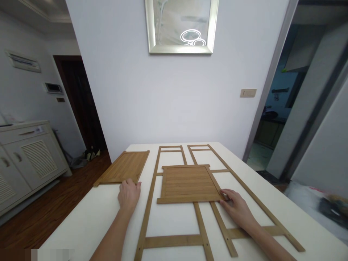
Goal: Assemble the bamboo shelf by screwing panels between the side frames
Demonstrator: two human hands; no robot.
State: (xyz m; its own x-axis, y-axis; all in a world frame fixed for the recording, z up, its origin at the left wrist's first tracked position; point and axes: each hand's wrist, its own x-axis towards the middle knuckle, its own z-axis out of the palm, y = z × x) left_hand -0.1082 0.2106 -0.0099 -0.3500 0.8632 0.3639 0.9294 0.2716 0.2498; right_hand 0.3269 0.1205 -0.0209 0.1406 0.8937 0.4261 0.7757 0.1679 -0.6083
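Observation:
Two slatted wooden panels and two ladder-like wooden frames lie on a white table. At the near right corner of the left panel [125,166], my left hand [128,194] has its fingers curled over the edge. The other panel [187,183] rests across the left frame [150,195] and reaches the inner rail of the right frame [241,181]. My right hand [237,206] pinches this panel's near right corner between thumb and fingers. Both frames stretch away from me, side by side, with crossbars near each end.
The white table [81,221] runs up to a plain wall with a framed picture [181,49] and a switch plate [248,93]. A louvred cabinet [29,156] stands left. On the right are a doorway and a plastic-wrapped bundle [312,201].

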